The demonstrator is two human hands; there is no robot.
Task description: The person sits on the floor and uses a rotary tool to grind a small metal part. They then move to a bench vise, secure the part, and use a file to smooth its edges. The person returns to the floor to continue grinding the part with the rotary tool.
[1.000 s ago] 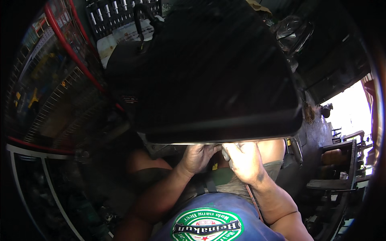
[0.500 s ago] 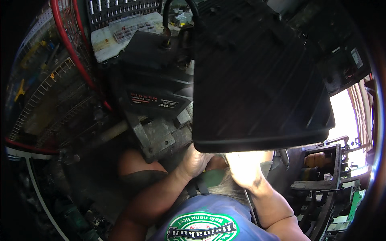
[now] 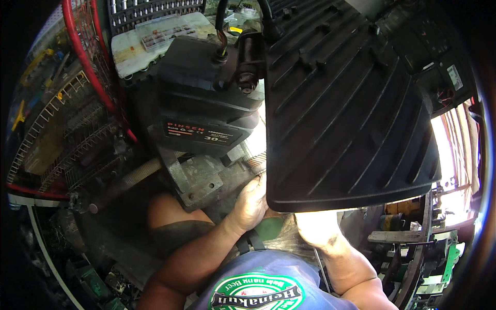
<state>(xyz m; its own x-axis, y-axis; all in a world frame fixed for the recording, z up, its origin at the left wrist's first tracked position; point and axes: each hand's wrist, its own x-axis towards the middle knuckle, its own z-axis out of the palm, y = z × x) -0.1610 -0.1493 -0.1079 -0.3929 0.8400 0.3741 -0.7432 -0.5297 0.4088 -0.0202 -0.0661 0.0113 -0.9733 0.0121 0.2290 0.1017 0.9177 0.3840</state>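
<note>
A large black ribbed panel (image 3: 351, 129) hangs over the middle and right of the view and hides most of what my hands do. My left hand (image 3: 252, 203) reaches under its lower left corner, its fingers mostly out of sight. Brightly lit, my right hand (image 3: 318, 227) goes under the panel's lower edge, fingers hidden too. Whether either hand grips something cannot be seen. Left of the panel sits a black battery pack (image 3: 206, 98) with a cable (image 3: 219, 26) rising from its top. Below the pack is a grey metal vise (image 3: 199, 181), close to my left hand.
A socket set (image 3: 155, 8) and a clear compartment box (image 3: 168, 36) lie at the back left. A red hose (image 3: 85, 67) and wire racks (image 3: 46, 113) run along the left. Cluttered shelving (image 3: 400, 236) stands at the right, beside a bright opening.
The panel sits lower and further right in the view, and the picture is brighter. The battery pack shows more fully. Both hands stay under the panel's lower edge.
</note>
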